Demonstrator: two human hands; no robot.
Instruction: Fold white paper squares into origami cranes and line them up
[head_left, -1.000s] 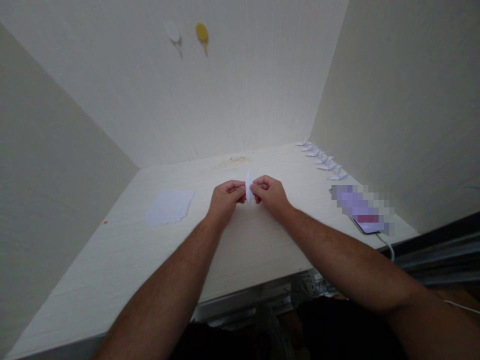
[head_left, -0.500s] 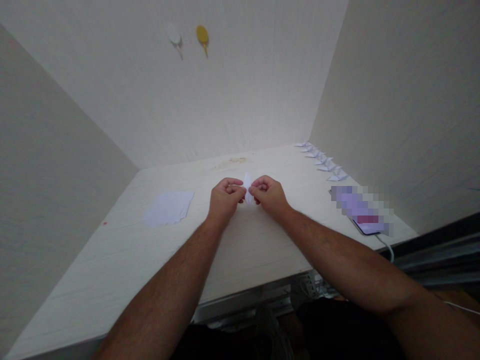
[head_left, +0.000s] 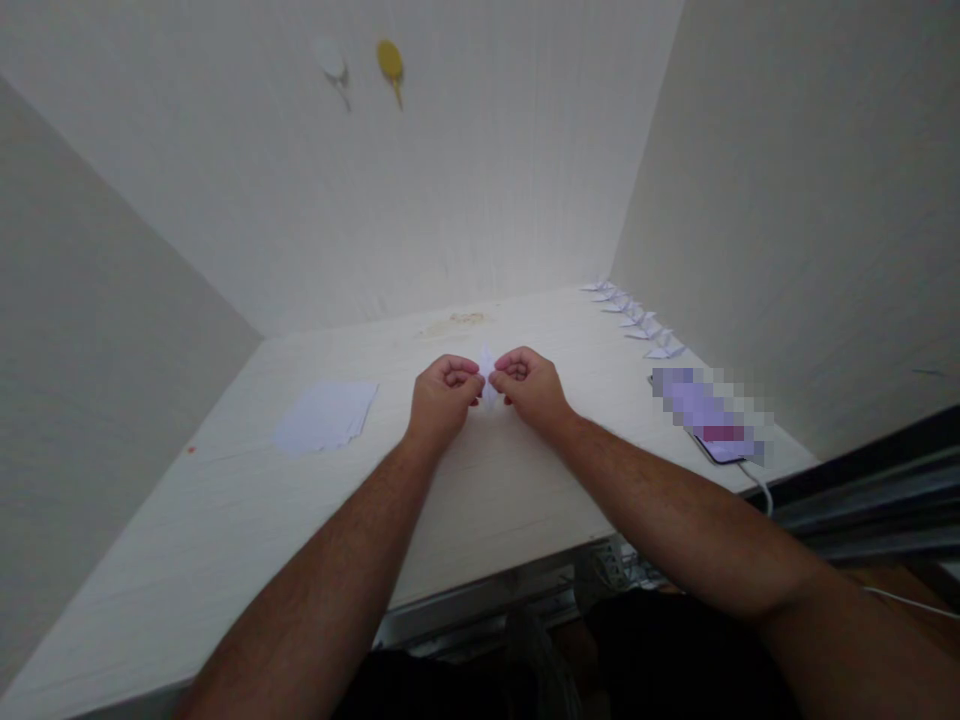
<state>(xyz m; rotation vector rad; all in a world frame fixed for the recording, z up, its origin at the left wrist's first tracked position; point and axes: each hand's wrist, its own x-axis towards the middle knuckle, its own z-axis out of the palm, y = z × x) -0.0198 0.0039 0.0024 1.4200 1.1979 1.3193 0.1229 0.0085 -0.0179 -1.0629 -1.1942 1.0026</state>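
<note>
1. White folded paper [head_left: 487, 375] is between our two hands, near the middle of the pale tabletop [head_left: 480, 500], narrow and roughly upright; its finer creases are too blurred for us to read.
2. We judge that several pieces are done: a row of origami cranes [head_left: 664, 352], as their pointed outlines suggest, runs along the right wall towards the back corner.
3. The piece we hold seems partly folded, as it does not show the spread shape of those in the row.
4. A fanned stack of plain paper sheets [head_left: 326, 415] lies flat to our left, apparently unfolded; how many sheets there are, we cannot tell.
5. Our left hand [head_left: 444, 392] pinches the paper's left side between thumb and forefinger, the other fingers curled beneath.
6. Our right hand [head_left: 531, 384] mirrors it, thumb and fingertips clamped on the right side.
7. Both our forearms reach forward over the table's near edge and converge on the paper, thumbs facing each other across it.
</note>
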